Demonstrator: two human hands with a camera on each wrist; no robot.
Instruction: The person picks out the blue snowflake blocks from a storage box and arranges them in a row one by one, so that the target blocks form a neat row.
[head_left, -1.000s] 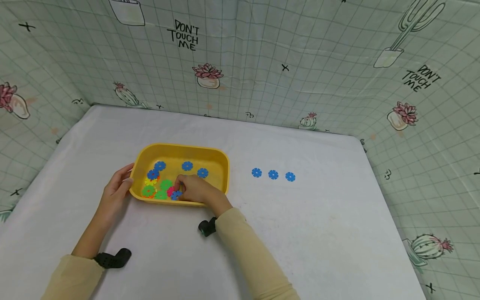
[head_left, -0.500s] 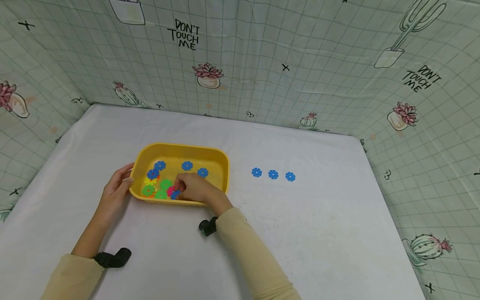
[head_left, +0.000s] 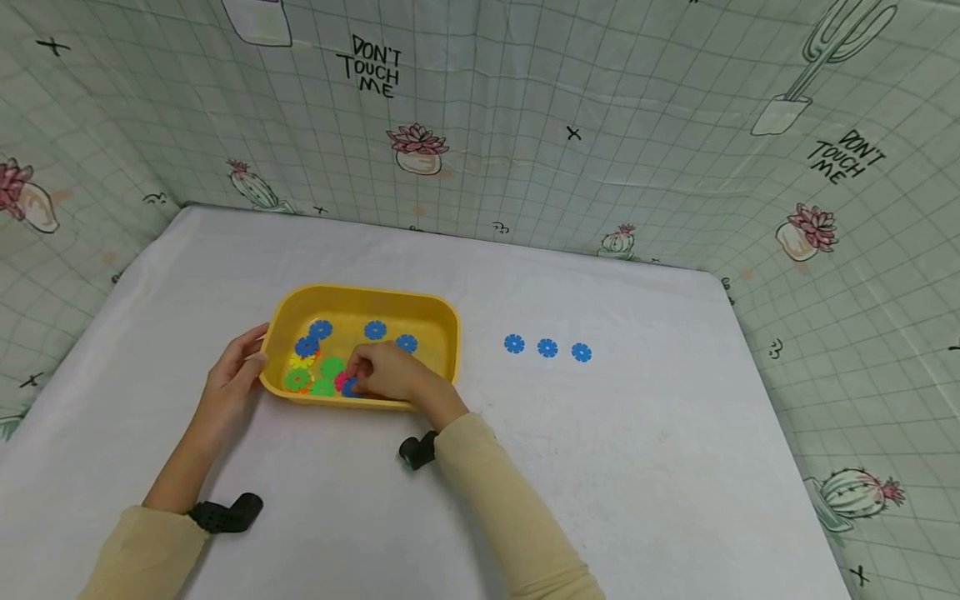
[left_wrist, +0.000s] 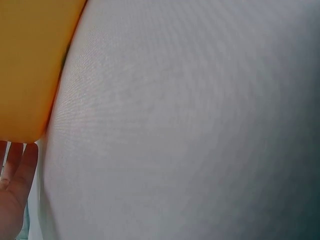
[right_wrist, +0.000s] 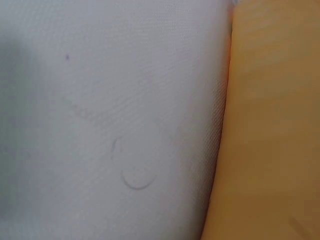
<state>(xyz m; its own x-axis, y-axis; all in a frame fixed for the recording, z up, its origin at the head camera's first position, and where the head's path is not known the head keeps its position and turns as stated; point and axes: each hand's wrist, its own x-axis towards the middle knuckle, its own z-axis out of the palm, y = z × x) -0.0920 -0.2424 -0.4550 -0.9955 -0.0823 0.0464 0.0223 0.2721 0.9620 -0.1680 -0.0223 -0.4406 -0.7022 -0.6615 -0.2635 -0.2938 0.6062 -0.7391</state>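
Observation:
On the white table, a yellow plastic tray (head_left: 420,308) holds several snowflake-shaped building discs. My left hand (head_left: 234,375) holds the tray's left end, its thumb by the rim and its fingers along the outside; those fingers (left_wrist: 20,172) meet the tray wall in the left wrist view. Inside the tray's front part, my right hand (head_left: 390,372) has curled fingers at a blue disc (head_left: 350,387), seemingly pinching it; the fingertips are partly hidden. Beside that disc lie a pink disc (head_left: 341,381) and green discs (head_left: 322,387). The right wrist view shows only the tray wall (right_wrist: 270,125) and tablecloth.
Three blue discs, the middle one (head_left: 547,348) among them, lie in a row right of the tray. More blue discs (head_left: 375,330) sit at the tray's back, with yellow discs (head_left: 302,362) at its left. A patterned curtain (head_left: 495,108) surrounds the table.
My right fingers have shifted slightly over the blue disc, which has turned or tilted a little and is more covered. My left hand and the tray stay put; the head view has shifted slightly.

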